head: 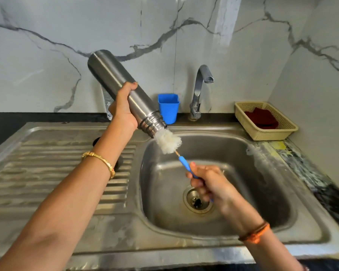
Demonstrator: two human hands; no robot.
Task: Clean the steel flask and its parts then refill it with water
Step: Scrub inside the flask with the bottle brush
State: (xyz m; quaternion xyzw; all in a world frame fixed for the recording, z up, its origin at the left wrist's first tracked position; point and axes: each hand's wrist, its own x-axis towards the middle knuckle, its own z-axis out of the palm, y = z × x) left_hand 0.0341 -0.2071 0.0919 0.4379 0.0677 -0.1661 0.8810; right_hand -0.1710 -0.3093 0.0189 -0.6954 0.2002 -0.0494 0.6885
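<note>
Above the sink, the left hand grips the tilted steel flask while the right hand, seemingly fist-closed, holds the bottle brush at its mouth; steady the flask and drive bristles straight.

Flask: tilting above the drainboard, left of the tap.
Basket: sitting right of the sink basin.

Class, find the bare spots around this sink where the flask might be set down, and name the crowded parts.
Free: the ribbed drainboard left of the basin, though a dark object lies partly hidden under the left forearm, and the sink's front rim. Crowded: the back ledge with the blue cup, tap and basket.
</note>
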